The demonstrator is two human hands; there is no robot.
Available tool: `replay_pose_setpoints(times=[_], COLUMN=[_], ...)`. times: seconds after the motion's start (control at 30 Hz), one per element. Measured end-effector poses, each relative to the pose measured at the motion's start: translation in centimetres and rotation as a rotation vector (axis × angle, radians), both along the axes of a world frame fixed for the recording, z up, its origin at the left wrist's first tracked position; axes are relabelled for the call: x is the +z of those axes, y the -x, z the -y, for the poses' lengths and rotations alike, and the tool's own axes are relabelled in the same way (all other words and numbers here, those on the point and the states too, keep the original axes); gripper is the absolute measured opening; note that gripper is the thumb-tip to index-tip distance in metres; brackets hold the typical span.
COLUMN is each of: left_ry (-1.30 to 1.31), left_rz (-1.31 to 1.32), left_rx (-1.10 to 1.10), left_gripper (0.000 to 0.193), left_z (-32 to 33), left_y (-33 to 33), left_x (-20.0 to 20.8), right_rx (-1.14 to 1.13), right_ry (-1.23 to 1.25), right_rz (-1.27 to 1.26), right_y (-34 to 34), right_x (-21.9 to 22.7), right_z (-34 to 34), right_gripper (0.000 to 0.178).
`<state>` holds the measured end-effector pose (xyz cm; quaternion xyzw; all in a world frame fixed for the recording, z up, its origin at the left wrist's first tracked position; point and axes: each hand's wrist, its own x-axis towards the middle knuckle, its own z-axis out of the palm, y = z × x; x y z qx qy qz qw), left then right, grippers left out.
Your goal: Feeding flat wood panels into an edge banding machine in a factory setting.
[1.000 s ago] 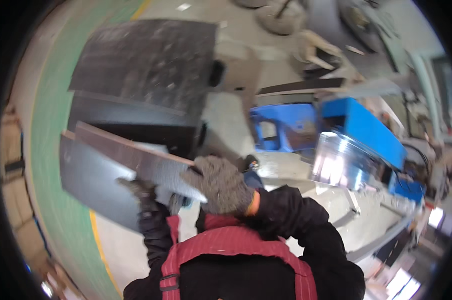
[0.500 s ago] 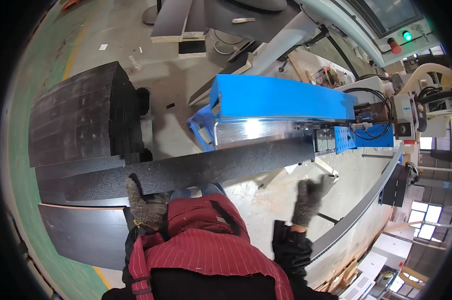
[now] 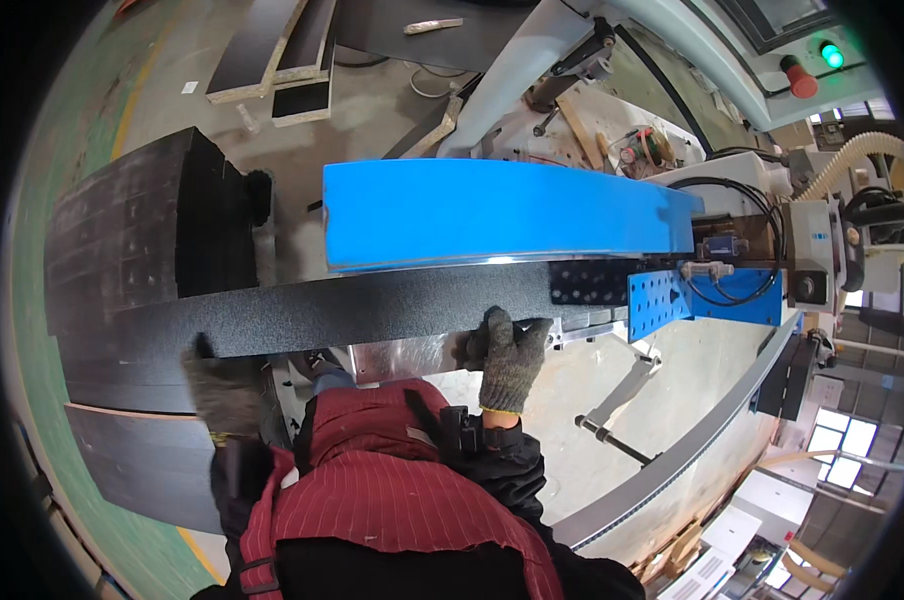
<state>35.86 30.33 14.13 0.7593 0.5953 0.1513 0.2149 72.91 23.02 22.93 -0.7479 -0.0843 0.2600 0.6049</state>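
A long black textured board [image 3: 372, 305] lies nearly level across the view, along the near side of a blue machine cover [image 3: 502, 215]. My left hand [image 3: 224, 388], in a grey knitted glove, is closed on the board's near edge at its left part. Its thumb shows on top; the other fingers are hidden. My right hand [image 3: 512, 365], gloved alike, is at the same edge farther right, closed against it with a digit over the top. Bare metal [image 3: 412, 357] of the machine bed shows below the board between my hands.
Stacked black boards [image 3: 122, 230] stand at left, with another dark panel [image 3: 142, 460] nearer me. A perforated blue plate [image 3: 660, 303] and cables are at right. A grey rail [image 3: 672, 450] curves along the right. Above hangs a control panel with a red button [image 3: 799, 80].
My right hand has moved left from free air onto the board's edge. The board now lies closer against the blue cover. My left hand has shifted left, and the view has moved.
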Motion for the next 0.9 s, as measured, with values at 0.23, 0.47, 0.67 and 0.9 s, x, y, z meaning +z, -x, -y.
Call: replay_pose_setpoints(times=[0.23,0.47,0.67,0.9], left_ry=[-0.437,-0.229,0.303,0.12], left_rz=[-0.426,0.35,1.333,-0.544], left_rx=[0.427,0.26,0.696,-0.056], left_gripper=[0.036,0.044,0.041,0.022], left_z=[-4.1,-3.4,-4.2,-3.5], left_y=[6.0,12.4,9.6,13.6], left_x=[2.5,-2.8,1.2,1.9], right_rx=[-0.025,-0.069,-0.103,-0.081], right_ry=[0.375,0.383,0.222,0.498], right_rz=[0.209,0.349,0.455,0.432], right_y=[-6.7,-6.4,-4.8,-6.7], right_x=[-1.8,-1.6,-0.8,-1.6], right_z=[2.5,1.9,0.5,2.4], right_gripper=[0.049,0.048,0.028,0.04])
